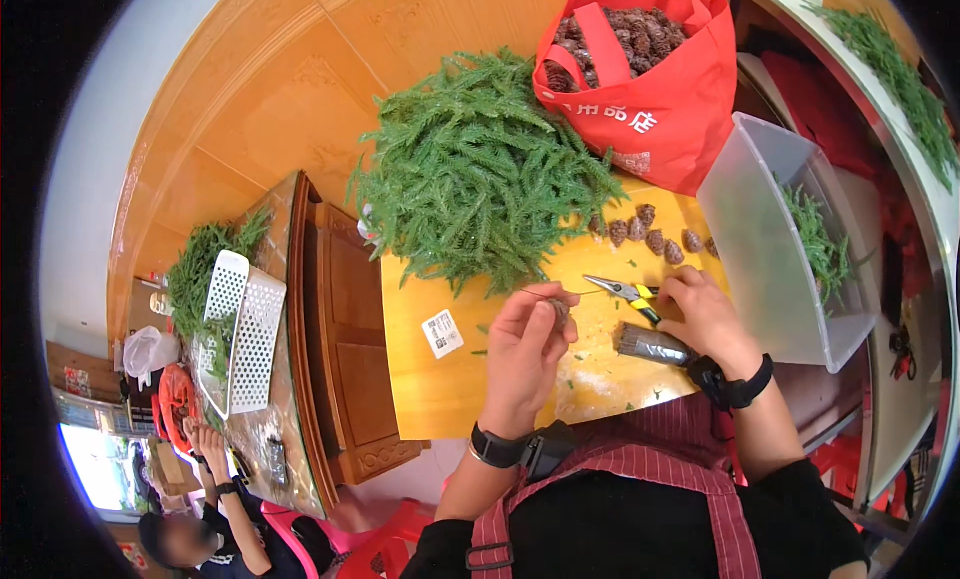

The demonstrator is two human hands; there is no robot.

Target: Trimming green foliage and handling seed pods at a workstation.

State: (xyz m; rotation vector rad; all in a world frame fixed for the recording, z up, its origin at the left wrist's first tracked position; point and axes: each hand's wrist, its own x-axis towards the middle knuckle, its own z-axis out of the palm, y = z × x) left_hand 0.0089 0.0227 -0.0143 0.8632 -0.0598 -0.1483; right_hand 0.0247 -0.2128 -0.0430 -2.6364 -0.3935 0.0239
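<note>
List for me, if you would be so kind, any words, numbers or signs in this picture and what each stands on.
Red bag: white characters and a small printed square on its side; I won't copy those out.
White label on the yellow table: a square code and print too small to read.
Anything else is too small or blurred.

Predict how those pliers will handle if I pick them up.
The pliers look stiff and probably heavy for their size, given the metallic nose. Their handles stand apart, so lifting one might let the other swing. Lying on the table, they seem likelier to slide than roll.
</note>
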